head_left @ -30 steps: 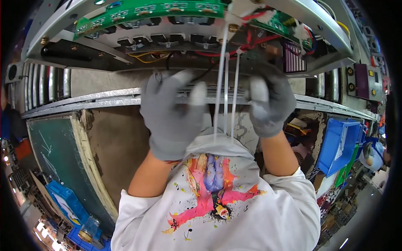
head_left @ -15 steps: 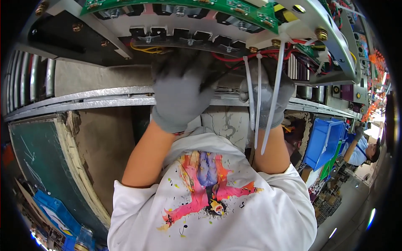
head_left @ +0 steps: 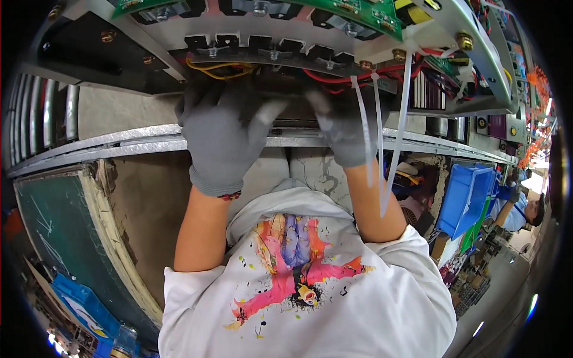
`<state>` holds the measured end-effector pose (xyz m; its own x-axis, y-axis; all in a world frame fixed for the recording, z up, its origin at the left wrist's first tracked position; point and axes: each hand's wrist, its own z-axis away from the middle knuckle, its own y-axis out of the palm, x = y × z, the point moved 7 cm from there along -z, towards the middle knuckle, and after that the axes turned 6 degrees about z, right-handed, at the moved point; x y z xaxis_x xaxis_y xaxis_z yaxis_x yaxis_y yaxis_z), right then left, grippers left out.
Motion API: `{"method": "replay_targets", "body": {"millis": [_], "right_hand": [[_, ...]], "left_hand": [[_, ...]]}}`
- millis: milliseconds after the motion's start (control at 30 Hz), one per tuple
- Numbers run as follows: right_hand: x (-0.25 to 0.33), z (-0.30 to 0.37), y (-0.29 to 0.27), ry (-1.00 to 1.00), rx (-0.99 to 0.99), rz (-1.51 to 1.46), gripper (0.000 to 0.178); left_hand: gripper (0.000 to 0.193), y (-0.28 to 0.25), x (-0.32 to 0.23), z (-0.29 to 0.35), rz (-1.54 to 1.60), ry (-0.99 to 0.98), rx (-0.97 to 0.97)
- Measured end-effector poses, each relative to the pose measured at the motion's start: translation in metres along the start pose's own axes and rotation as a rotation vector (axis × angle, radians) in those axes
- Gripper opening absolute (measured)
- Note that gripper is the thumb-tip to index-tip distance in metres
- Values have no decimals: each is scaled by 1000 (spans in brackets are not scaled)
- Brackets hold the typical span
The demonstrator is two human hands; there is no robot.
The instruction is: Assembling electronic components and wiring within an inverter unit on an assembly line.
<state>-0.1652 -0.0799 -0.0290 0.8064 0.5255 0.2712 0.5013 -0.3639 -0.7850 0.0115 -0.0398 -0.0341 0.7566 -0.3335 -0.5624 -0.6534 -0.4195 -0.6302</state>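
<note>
Both my hands wear grey gloves and reach under the near edge of a metal chassis (head_left: 138, 37) full of electronics. My left hand (head_left: 218, 138) is below a loop of yellow wires (head_left: 222, 70), its thumb toward the middle. My right hand (head_left: 351, 132) is below the red wires (head_left: 343, 77), beside the hanging white cable ties (head_left: 399, 122). Motion blur and shadow smear the fingers of both hands, so I cannot tell what they hold, if anything. A green circuit board (head_left: 376, 22) and a row of black components (head_left: 271, 48) sit above them.
A metal rail (head_left: 119, 143) runs across in front of me, with conveyor rollers (head_left: 49, 113) at the left. Blue bins (head_left: 462, 200) stand at the right, near another person (head_left: 518, 210). A green panel (head_left: 57, 221) is at lower left.
My left hand has moved left, away from the middle. My right hand has also shifted left, out from behind the cable ties, which have swung a little.
</note>
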Motion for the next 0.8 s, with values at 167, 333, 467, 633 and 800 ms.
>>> {"method": "replay_targets", "body": {"millis": [167, 333, 467, 633, 800], "right_hand": [[0, -3, 14, 11, -22, -40, 36], [1, 0, 15, 106, 20, 31, 30], [1, 0, 12, 78, -64, -74, 29], [15, 3, 5, -111, -268, 112, 17], [-7, 7, 26, -46, -162, -65, 27]], "left_hand": [[30, 4, -5, -3, -4, 16, -19], [20, -1, -3, -7, 64, -39, -120], [20, 1, -6, -12, 11, -33, -261], [25, 5, -1, -10, -110, -155, -321], [30, 9, 0, -14, -165, -264, -141]]}}
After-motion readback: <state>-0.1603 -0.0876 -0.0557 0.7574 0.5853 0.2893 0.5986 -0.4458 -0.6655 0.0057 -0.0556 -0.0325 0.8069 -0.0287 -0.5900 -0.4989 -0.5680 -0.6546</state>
